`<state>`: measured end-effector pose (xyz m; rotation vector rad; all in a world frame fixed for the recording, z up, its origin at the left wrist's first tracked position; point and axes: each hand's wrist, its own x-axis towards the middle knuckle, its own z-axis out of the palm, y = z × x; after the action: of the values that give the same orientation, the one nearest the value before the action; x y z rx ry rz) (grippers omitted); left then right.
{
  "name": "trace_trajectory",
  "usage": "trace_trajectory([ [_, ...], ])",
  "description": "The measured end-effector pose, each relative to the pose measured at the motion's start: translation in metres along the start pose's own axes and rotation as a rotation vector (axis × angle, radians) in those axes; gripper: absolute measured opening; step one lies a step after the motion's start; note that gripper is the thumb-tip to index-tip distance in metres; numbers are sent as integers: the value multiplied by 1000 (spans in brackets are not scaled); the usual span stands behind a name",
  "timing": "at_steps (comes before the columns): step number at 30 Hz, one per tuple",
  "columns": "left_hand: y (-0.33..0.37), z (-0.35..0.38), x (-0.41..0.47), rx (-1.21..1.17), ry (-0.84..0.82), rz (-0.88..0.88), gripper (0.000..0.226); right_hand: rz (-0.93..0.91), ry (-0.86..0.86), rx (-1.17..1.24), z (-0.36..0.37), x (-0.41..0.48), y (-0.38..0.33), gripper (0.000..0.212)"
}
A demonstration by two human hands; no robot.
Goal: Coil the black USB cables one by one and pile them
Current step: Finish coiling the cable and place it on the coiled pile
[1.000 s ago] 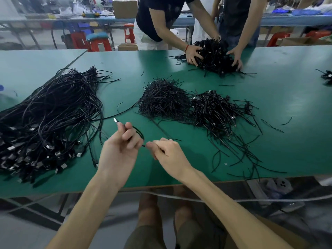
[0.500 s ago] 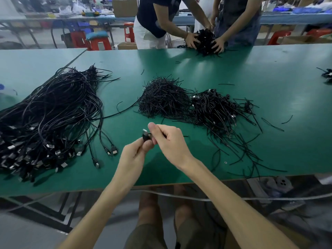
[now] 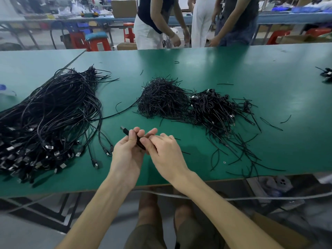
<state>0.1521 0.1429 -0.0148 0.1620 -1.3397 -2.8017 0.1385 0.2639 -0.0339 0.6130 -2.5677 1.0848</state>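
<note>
1. The left hand (image 3: pixel 128 153) grips a short black USB cable (image 3: pixel 138 141) folded into a small bundle, with fingers and thumb curled round it.
2. The cable's metal-tipped plug (image 3: pixel 123 129) sticks out above the left thumb and points toward the tabletop's far left corner.
3. The right hand (image 3: pixel 165 155) meets the bundle from the right, its thumb and fingertips pinching the same cable just beside the left hand's fingers.
4. Both hands hover over the green tabletop (image 3: pixel 233 69), near the middle of its near edge.
5. A large heap of loose long black cables (image 3: pixel 50 112) covers the left part of the tabletop, with many plugs lying toward the near edge.
6. At the centre sits a mound of thin black ties (image 3: pixel 161 99). A pile of coiled black cables (image 3: pixel 212 106) touches its right side, and stray ties trail from it toward the near right corner.
7. A small black clump (image 3: pixel 327 74) lies at the right edge.
8. 3 people (image 3: pixel 149 20) stand along the far edge, and red plastic stools (image 3: pixel 98 44) stand beyond the far left part.
</note>
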Motion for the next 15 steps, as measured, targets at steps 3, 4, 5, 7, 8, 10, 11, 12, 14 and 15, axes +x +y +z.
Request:
trace_trajectory([
  [3,2,-2,4,-26,-26,35,22,121,-51,-25,-1,1,-1,52],
  [4,3,-3,6,-41,-41,48,21,178,-86,20,-3,3,0,53],
  [5,4,-4,8,-46,-63,57,21,230,-123,113,-5,4,2,51],
  [7,6,-7,10,-18,-117,57,23,268,-199,324,-11,7,4,41],
  [8,6,-9,10,5,-144,44,24,258,-233,416,-13,9,4,36],
  [10,5,-8,8,60,-196,-2,24,233,-261,537,-15,14,6,37],
  [11,4,-8,7,96,-210,-17,25,225,-256,544,-15,16,7,39],
  [12,2,-8,6,134,-216,-19,25,220,-247,532,-15,17,7,39],
  [14,0,-8,5,194,-219,7,26,226,-229,518,-14,17,8,34],
  [15,-2,-8,5,225,-221,30,26,236,-215,525,-13,15,9,32],
])
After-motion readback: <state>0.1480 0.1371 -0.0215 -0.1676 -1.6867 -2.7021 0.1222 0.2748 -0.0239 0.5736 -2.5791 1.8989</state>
